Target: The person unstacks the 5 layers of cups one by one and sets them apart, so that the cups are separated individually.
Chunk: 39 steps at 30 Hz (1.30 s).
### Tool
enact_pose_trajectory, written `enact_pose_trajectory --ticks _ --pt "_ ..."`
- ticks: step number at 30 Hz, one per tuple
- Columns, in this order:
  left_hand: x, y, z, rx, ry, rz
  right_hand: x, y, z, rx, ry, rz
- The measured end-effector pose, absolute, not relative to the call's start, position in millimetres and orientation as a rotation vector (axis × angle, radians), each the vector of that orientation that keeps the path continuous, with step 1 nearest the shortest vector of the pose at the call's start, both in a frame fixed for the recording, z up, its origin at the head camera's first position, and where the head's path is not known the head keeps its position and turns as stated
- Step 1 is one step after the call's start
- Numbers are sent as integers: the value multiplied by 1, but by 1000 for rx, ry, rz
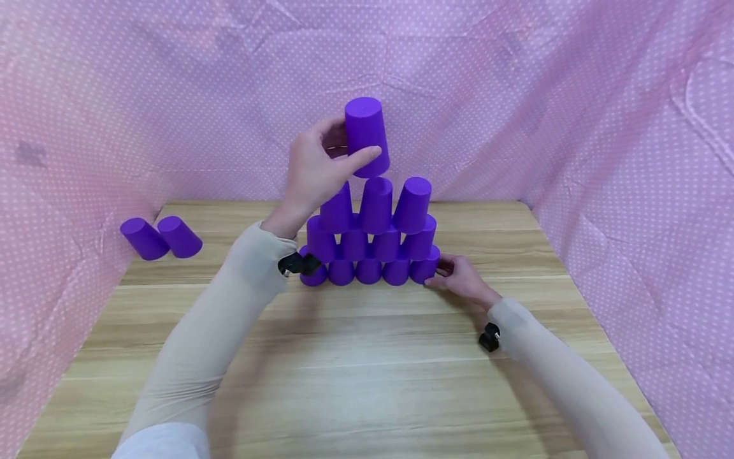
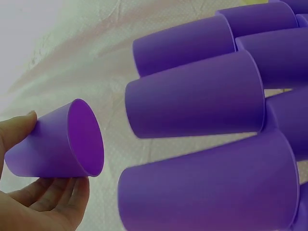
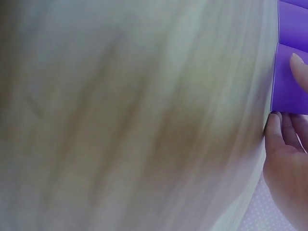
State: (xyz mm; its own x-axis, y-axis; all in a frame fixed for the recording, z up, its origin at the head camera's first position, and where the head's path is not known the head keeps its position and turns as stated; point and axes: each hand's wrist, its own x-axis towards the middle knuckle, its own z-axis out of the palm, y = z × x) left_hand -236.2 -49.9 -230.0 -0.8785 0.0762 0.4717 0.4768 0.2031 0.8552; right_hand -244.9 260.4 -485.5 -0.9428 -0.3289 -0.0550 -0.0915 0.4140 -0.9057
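Note:
My left hand (image 1: 315,166) holds a purple cup (image 1: 362,131) upside down in the air, thumb across its front and fingers behind. The cup's open rim shows in the left wrist view. Right below it stands a pyramid of inverted purple cups, with three in its top row, including a middle cup (image 1: 376,207) and a right cup (image 1: 414,205). My left hand and wrist partly cover the pyramid's left side. Low on the right, my right hand (image 1: 463,280) grips the end cup (image 1: 423,273) of the bottom row, its thumb (image 3: 299,72) on the front and fingers at the side.
Two more inverted purple cups (image 1: 180,237) stand side by side at the wooden table's (image 1: 355,370) far left edge. Pink dotted cloth (image 1: 459,95) hangs behind the table and along both sides. A black wrist device (image 1: 489,338) sits at the right sleeve.

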Motion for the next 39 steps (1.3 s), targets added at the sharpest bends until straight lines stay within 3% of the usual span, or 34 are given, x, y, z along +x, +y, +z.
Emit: enact_pose_trajectory --ticks 4,10,19,32,39 --pt "-245 -62 -235 -486 -2106 -1738 -242 258 -478 -367 2424 -1560" --pt "-230 -79 -226 -411 -2048 -1729 -238 254 -464 -381 2383 -1582" --pt "-230 -102 -235 -323 -2006 -1726 -244 258 -482 -387 2456 -1544" --pt "-264 -147 -301 -108 -2071 -1668 -244 259 -484 -399 2456 -1555" --pt "-266 -166 -339 5 -2175 -1673 -245 259 -485 -383 2456 -1545"
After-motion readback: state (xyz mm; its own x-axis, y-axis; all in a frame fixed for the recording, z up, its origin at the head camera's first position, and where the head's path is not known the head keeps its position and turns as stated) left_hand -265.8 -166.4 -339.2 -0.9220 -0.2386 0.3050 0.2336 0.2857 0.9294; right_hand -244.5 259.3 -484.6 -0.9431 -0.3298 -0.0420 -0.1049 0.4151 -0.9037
